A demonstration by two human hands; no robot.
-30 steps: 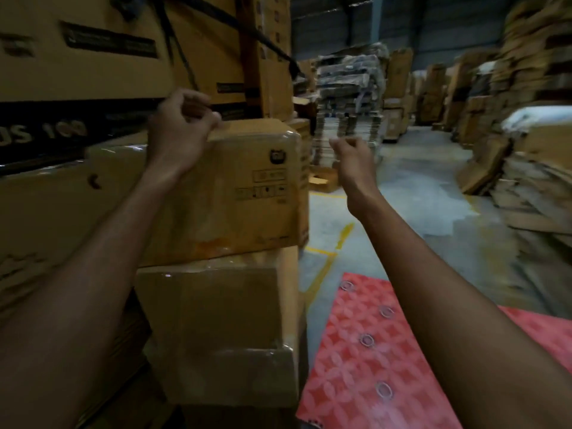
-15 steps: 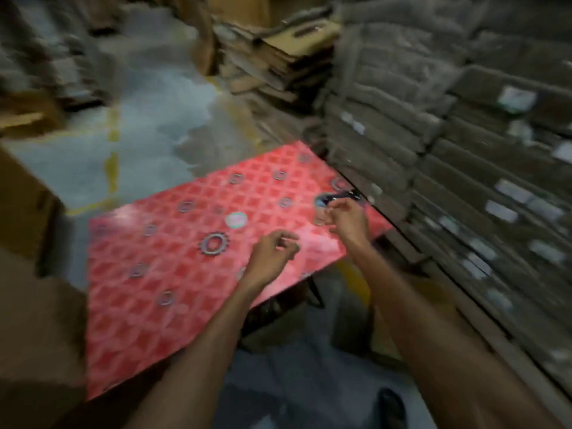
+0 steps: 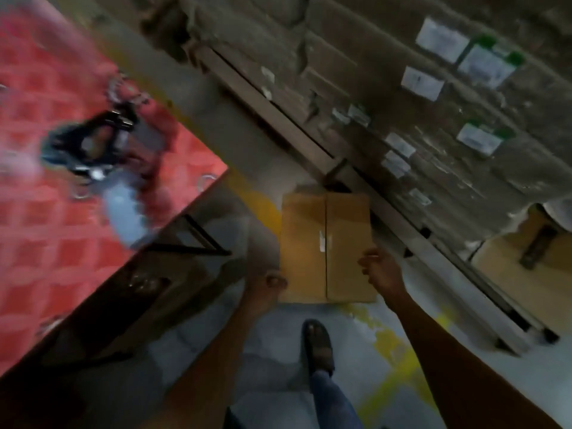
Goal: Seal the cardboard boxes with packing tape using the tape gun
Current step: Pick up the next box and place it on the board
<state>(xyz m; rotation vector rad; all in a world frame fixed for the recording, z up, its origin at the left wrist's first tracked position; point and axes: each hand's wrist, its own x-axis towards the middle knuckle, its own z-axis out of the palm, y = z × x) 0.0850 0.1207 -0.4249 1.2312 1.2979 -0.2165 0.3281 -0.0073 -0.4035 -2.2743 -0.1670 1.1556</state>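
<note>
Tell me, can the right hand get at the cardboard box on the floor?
Probably yes. The right hand is at the right edge of the cardboard box, with nothing between them; the left hand is at its left edge. Contact is too blurred to tell.

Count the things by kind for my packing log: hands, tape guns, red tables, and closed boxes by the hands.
Hands: 2 (left hand, right hand)
Tape gun: 1
Red table: 1
Closed box: 1
Total: 5
</note>
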